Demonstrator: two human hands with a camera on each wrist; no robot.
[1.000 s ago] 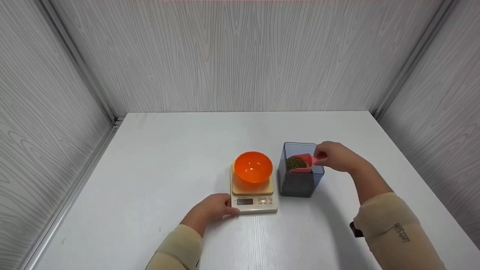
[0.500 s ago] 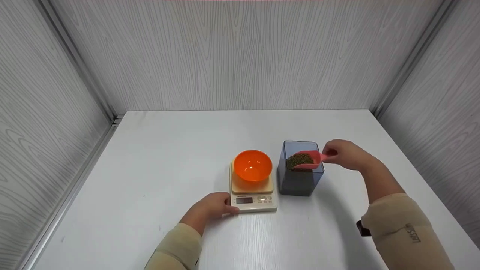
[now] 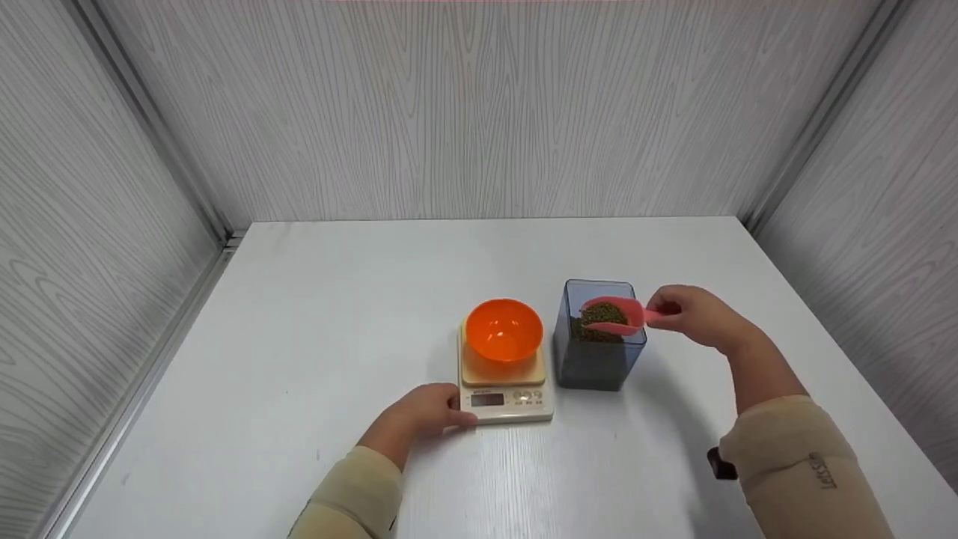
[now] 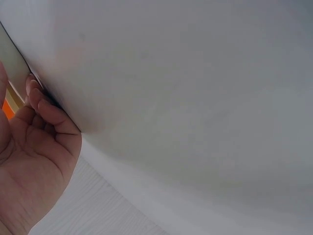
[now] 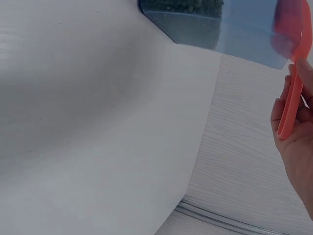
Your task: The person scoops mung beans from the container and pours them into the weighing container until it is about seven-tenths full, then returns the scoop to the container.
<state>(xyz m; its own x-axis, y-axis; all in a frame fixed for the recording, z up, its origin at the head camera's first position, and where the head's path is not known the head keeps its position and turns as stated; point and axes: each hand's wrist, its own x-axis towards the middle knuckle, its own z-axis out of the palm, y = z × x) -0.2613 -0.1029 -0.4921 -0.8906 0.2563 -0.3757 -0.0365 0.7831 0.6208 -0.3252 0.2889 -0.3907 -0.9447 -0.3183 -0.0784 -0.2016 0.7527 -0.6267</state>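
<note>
My right hand (image 3: 692, 313) grips the handle of a pink scoop (image 3: 634, 313), whose bowl is loaded with small green-brown grains (image 3: 605, 313). The scoop is at the mouth of a translucent blue-grey square container (image 3: 591, 367) that holds more of these grains. In the right wrist view the pink handle (image 5: 290, 105) lies across my curled fingers. My left hand (image 3: 426, 410) holds the front left corner of a cream kitchen scale (image 3: 516, 414), thumb at the front edge. On the scale's platform stands an orange bowl (image 3: 504, 329) with no grains visible inside.
The white tabletop (image 3: 359, 299) carries the scale and, just to its right, the container. Pale wood-grain panels (image 3: 479, 112) close off the back and both sides. A dark device (image 3: 722, 464) sits on my right wrist.
The scoop, deep inside the container a second ago, has come up and slightly right, heaped with grains. My left hand, the scale and the bowl have stayed put.
</note>
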